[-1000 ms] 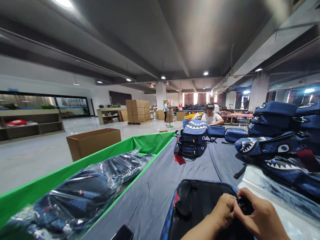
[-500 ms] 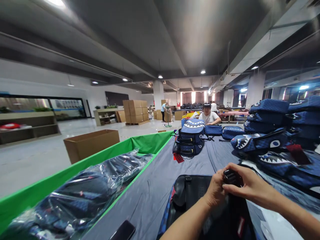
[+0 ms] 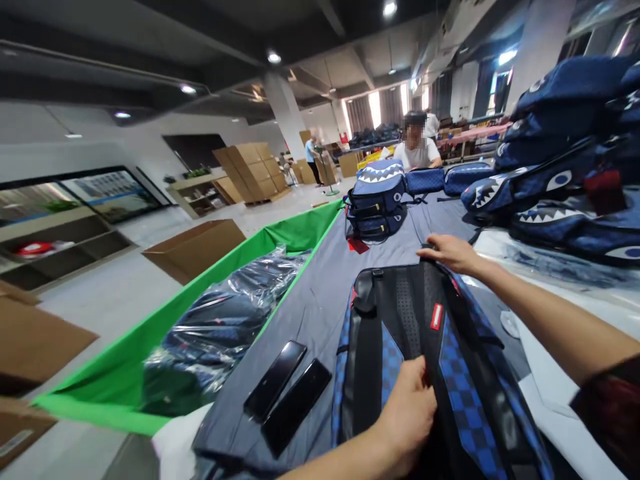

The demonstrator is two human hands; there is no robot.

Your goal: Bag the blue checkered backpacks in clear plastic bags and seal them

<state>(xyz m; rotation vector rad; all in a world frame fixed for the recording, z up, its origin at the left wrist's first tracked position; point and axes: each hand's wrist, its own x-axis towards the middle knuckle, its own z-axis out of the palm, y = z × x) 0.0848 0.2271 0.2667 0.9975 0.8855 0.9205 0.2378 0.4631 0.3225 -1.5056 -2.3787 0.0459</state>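
A black and blue checked backpack (image 3: 373, 333) lies back-side up on the table in front of me, its padded shoulder straps showing. My left hand (image 3: 407, 407) is closed on a shoulder strap at the middle of the back; the gripped part is mostly hidden by my fingers. At the top end, my right hand (image 3: 447, 253) pinches the upper part of a black shoulder strap (image 3: 434, 287), which bears a red and white label (image 3: 437, 317). Two dark phones, one (image 3: 275, 380) beside the other (image 3: 297, 408), rest left of the backpack.
Plastic-wrapped bags (image 3: 225, 320) lie in a green-sided bin (image 3: 100, 400) along the table's left edge. Shark-faced backpacks (image 3: 555, 220) are stacked at right, with another upright backpack (image 3: 377, 197) ahead. Beyond it sits a person in white (image 3: 417, 155). Clear plastic (image 3: 530, 267) covers the right side.
My hands, together over the backpack half a second ago around a small black item, have separated. The left came down to mid-back, the right went to the top. My view has tilted downward.
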